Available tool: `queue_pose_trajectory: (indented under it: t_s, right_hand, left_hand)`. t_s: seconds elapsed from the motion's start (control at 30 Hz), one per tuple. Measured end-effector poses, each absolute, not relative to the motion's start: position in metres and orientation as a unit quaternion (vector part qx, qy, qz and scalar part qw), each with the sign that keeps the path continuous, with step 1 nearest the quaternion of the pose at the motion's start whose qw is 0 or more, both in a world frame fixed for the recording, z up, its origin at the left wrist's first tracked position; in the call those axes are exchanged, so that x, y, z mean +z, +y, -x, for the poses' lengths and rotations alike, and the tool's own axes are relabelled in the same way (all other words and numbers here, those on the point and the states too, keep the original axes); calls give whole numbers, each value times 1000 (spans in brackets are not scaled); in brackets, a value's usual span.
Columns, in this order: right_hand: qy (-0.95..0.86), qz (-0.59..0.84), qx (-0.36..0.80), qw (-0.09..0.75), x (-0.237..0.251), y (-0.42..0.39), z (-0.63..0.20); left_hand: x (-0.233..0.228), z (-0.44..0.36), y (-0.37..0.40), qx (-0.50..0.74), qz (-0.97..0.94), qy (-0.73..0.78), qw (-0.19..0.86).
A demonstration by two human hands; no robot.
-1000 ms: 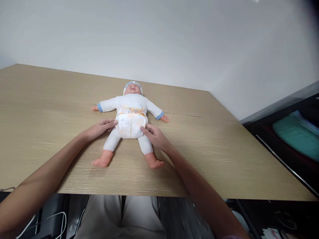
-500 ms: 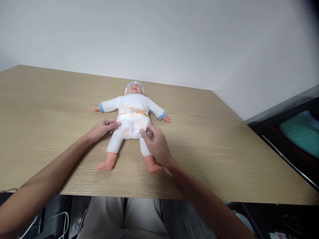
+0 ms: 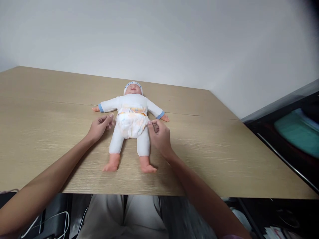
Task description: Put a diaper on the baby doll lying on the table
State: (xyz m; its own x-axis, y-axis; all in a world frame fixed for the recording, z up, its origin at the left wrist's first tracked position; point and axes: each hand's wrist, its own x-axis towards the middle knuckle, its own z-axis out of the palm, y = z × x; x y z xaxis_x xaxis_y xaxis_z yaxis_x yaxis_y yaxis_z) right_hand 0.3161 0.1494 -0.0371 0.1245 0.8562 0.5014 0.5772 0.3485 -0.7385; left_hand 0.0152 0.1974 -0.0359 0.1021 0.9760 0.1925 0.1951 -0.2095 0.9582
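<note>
A baby doll (image 3: 129, 100) in a white suit with blue cuffs lies on its back, arms spread and feet toward me. Around its hips is a white diaper (image 3: 132, 125) with an orange patterned waist strip. My left hand (image 3: 99, 127) is closed at the diaper's left side, its fingertips pinching the thin edge near the leg. On the other side, my right hand (image 3: 160, 136) pinches the diaper's right edge between thumb and finger. The doll's legs lie nearly straight between my forearms.
The doll rests on a wide wooden table (image 3: 211, 152) with a seam across it. A pale wall (image 3: 154, 39) stands behind. At the right are a dark surface and a green item (image 3: 296, 131). White cables (image 3: 66, 220) hang below the table's front left.
Both hands have moved outward and slightly up from the diaper's leg openings, drawing at its edges. The doll's feet have come closer together.
</note>
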Motion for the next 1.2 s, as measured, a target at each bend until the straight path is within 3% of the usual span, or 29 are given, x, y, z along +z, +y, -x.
queue_pose_trajectory:
  t_s: [0.17, 0.27, 0.37, 0.63, 1.2]
  right_hand:
    - [-637, 569, -23, 519, -60, 183, -339]
    - [-643, 597, -86, 471, -71, 203, -347]
    - [-660, 616, -110, 415, -75, 223, -349]
    - [-692, 638, -114, 319, -71, 279, -349]
    - [-667, 688, -102, 266, -77, 292, -351]
  left_hand:
    - [-48, -7, 212, 467, -662, 552, 197]
    - [-51, -7, 225, 422, -717, 555, 12]
    - [-50, -9, 241, 355, -760, 538, -80]
    - [-50, -17, 299, 298, -757, 573, -103]
    - [-49, -32, 321, 245, -740, 620, -90]
